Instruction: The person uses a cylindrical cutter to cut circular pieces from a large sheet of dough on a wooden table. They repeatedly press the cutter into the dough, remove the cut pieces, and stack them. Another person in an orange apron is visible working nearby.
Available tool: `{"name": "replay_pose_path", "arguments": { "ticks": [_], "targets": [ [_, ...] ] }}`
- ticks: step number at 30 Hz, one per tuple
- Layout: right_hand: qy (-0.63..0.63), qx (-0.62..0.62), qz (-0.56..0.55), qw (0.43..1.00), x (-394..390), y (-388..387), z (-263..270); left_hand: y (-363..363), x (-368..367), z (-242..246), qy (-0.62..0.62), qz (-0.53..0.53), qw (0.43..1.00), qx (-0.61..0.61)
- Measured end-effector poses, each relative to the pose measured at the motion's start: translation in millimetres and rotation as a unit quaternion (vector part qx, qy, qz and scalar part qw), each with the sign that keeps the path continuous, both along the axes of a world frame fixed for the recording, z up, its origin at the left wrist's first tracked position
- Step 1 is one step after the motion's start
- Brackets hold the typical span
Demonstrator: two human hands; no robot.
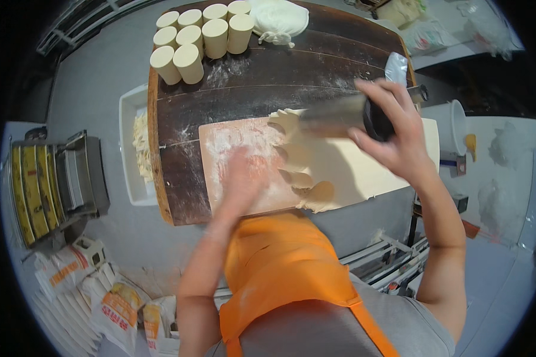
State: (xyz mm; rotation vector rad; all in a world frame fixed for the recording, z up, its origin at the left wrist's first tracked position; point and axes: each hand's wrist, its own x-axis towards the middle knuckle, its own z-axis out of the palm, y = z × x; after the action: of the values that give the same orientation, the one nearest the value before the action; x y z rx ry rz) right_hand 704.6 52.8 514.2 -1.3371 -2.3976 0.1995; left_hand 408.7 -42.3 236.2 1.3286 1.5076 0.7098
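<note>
A pale sheet of dough (362, 165) lies over the right part of a floured pinkish board (263, 192) on the dark wooden table. Its left edge is cut in scallops. My right hand (393, 125) holds a metal cylinder (335, 116) with a black end, tilted almost level above the dough and blurred. Low over the floured board, left of the dough's cut edge, is my left hand (243, 178); it is too blurred to show its fingers. Several pale dough cylinders (190, 62) stand upright at the table's far left.
A tied white cloth bag (279, 20) lies beside the cylinders. At the table's left side is a white tub (127, 178) with dough scraps. A clear plastic piece (396, 69) lies at the far right edge, and a white bucket (458, 127) stands beyond it. Printed sacks (116, 312) lie lower left.
</note>
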Motion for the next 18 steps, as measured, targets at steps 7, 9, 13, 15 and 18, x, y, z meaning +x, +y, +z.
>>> {"name": "replay_pose_path", "arguments": {
  "ticks": [7, 9, 13, 15, 18],
  "targets": [
    [-0.032, -0.099, 0.121, 0.987, 46, -55, -7, -42, 134, 19, 0.005, -0.027, 0.999, 0.04],
    [-0.046, -0.098, 0.147, 0.983, 49, -55, -12, -44, 146, 14, 0.045, 0.011, 0.996, 0.076],
    [-0.065, -0.094, 0.195, 0.974, 53, -51, -21, -40, 149, 8, 0.065, 0.008, 0.996, 0.066],
    [-0.075, -0.101, 0.201, 0.972, 52, -51, -24, -40, 149, 11, 0.074, 0.021, 0.994, 0.074],
    [-0.071, -0.095, 0.197, 0.973, 53, -53, -27, -42, 148, 13, 0.065, 0.028, 0.995, 0.066]
  ]
}}
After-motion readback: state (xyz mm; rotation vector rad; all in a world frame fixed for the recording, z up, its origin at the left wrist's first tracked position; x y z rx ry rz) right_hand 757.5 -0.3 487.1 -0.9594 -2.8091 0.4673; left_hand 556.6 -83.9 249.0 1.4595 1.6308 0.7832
